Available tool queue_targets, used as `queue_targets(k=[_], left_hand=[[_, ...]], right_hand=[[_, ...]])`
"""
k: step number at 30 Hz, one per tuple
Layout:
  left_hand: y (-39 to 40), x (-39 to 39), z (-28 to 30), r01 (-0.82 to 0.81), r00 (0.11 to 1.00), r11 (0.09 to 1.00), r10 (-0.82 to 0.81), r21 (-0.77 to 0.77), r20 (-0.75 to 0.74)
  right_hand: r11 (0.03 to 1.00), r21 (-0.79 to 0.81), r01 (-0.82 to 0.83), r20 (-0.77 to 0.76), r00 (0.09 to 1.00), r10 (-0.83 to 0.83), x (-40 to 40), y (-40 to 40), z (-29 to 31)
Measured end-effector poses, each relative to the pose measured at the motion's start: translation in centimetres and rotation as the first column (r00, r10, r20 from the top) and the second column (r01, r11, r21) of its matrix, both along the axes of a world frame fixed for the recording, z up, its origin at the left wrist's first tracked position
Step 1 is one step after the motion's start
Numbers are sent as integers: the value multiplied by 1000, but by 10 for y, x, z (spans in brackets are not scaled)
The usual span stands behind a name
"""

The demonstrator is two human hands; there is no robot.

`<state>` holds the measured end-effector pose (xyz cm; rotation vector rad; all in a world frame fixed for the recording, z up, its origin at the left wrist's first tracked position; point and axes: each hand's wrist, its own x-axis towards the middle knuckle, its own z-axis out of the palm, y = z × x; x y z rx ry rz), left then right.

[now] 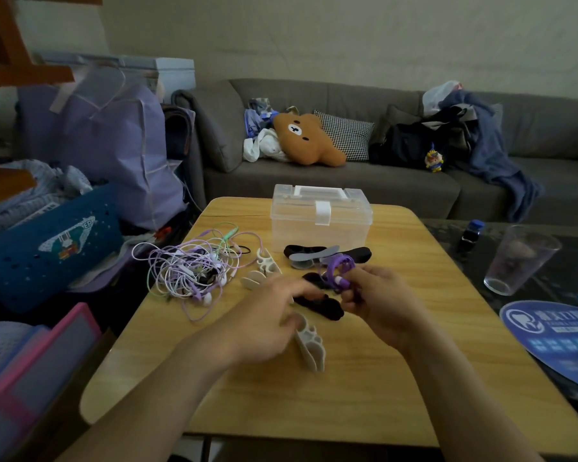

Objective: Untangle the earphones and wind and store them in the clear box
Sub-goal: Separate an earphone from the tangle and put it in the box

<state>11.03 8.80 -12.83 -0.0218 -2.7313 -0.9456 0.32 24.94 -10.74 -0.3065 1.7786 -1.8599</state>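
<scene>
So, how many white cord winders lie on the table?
3: one beside the tangled earphones, one just below it, one near the left hand. Hands may hide more.

Head-worn view, facing forward and down, table [397, 378] close

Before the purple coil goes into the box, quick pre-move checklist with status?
1. Purple earphones held in right hand: ok.
2. Coil fully wound and secured: cannot tell, hand covers part.
3. Clear box lid open: not ok, lid closed, latch down.
4. Left hand free to unlatch: cannot tell, blurred, over a white winder.
5. Path to box: ok, only low black winders lie between.
6. Remaining tangle sorted: not ok.
</scene>
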Motion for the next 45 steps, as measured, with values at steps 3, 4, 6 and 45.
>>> queue_targets(k=[3, 4, 6, 45], left_hand=[[7, 0, -8, 145, 985, 968, -121, -206, 124], [8, 0, -7, 151, 983, 957, -118, -249, 142], [10, 0, -2, 135, 981, 951, -88, -278, 173], [-18, -37, 7, -267, 942, 900, 319, 344, -102]], right_hand=[[1000, 1, -9, 48, 999, 9, -1, 5, -2], [1000, -1, -14, 64, 998, 14, -1, 6, -2], [1000, -22, -14, 98, 995, 16, -1, 7, -3], [907, -416, 62, 150, 989, 1, -14, -20, -12]])
